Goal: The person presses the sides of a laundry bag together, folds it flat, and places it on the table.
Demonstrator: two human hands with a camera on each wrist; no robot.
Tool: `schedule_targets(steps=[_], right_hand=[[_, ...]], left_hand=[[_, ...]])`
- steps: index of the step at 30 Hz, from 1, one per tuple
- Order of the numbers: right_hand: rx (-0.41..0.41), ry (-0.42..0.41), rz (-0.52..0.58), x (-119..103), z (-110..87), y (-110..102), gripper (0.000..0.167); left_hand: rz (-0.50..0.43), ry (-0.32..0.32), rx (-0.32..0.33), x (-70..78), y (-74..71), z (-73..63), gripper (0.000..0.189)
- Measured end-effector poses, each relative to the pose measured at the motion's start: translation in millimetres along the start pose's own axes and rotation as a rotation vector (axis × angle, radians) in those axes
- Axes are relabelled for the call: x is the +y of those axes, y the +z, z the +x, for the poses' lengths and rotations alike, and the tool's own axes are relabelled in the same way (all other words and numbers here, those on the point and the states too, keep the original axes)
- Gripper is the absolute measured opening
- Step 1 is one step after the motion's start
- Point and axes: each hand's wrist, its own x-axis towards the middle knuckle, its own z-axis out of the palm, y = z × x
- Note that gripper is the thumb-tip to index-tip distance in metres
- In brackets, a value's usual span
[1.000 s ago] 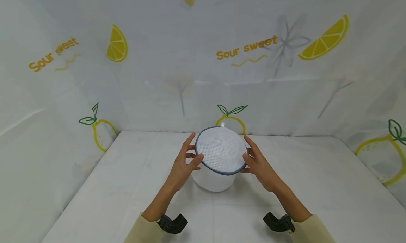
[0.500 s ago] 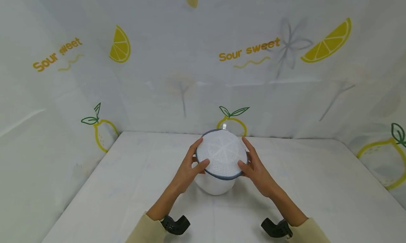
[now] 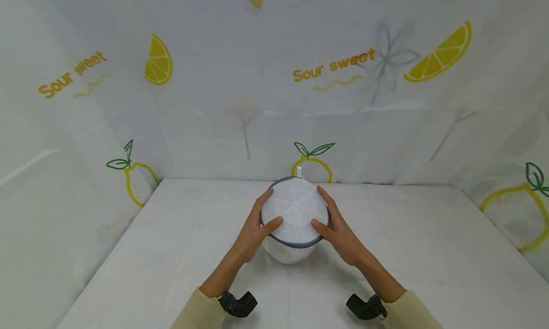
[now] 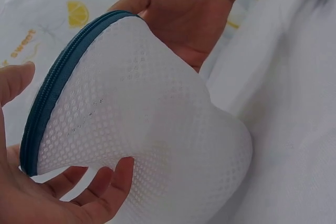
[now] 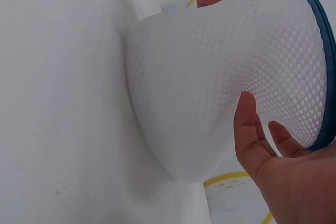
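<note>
A white mesh laundry bag [image 3: 295, 207] stands on the table in the middle of the head view, its round top tilted towards me. Dark blue zipper trim [image 4: 55, 80] runs around the top edge, and a small white tab [image 3: 299, 171] sticks up at the back. My left hand [image 3: 253, 231] grips the left side of the rim, thumb on top and fingers beneath. On the opposite side my right hand [image 3: 340, 236] holds the rim the same way. Both wrist views show fingertips [image 5: 245, 103] pressing into the mesh below the zipper. The bag's sides bulge out beneath.
A white cloth covers the table [image 3: 171, 252]. Behind it hangs a white curtain [image 3: 206, 128] printed with lemons and words. A black wrist camera [image 3: 238, 304] sits on the left wrist, another black camera [image 3: 366, 306] on the right.
Both hands have moved inward and taken a closer hold on the rim, thumbs now farther over the top. The bag's top has dropped slightly and looks narrower.
</note>
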Motion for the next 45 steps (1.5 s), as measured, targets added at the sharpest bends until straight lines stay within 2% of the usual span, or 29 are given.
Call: schedule_targets(steps=[5, 10, 14, 19, 24, 32, 40, 45], right_hand=[[-0.001, -0.011, -0.025, -3, 6.1, 3, 0.076], [-0.004, -0.004, -0.010, -3, 10.5, 6, 0.075], [-0.002, 0.015, -0.016, -3, 16.1, 9, 0.073], [0.003, 0.043, -0.027, 0, 19.6, 14, 0.070], [0.002, 0.054, 0.012, 3, 19.3, 17, 0.070], [0.016, 0.069, 0.032, 8, 17.5, 20, 0.070], [0.058, 0.075, 0.049, 14, 16.6, 25, 0.068], [0.073, 0.093, 0.087, 15, 15.6, 27, 0.069]], left_hand=[[0.000, -0.021, 0.015, -1.0, -2.8, 3.8, 0.071], [-0.098, -0.060, 0.009, -5.3, -3.9, 5.7, 0.068], [-0.138, -0.077, 0.021, -8.5, -4.7, 5.8, 0.069], [-0.137, -0.080, 0.040, -10.2, -4.9, 6.0, 0.073], [-0.092, -0.091, 0.057, -13.9, -4.8, 5.9, 0.074], [-0.089, -0.120, 0.049, -20.4, -4.3, 6.5, 0.074], [-0.235, -0.145, 0.019, -23.9, -1.0, 3.5, 0.076], [-0.282, -0.155, 0.005, -25.8, 1.6, 4.0, 0.077]])
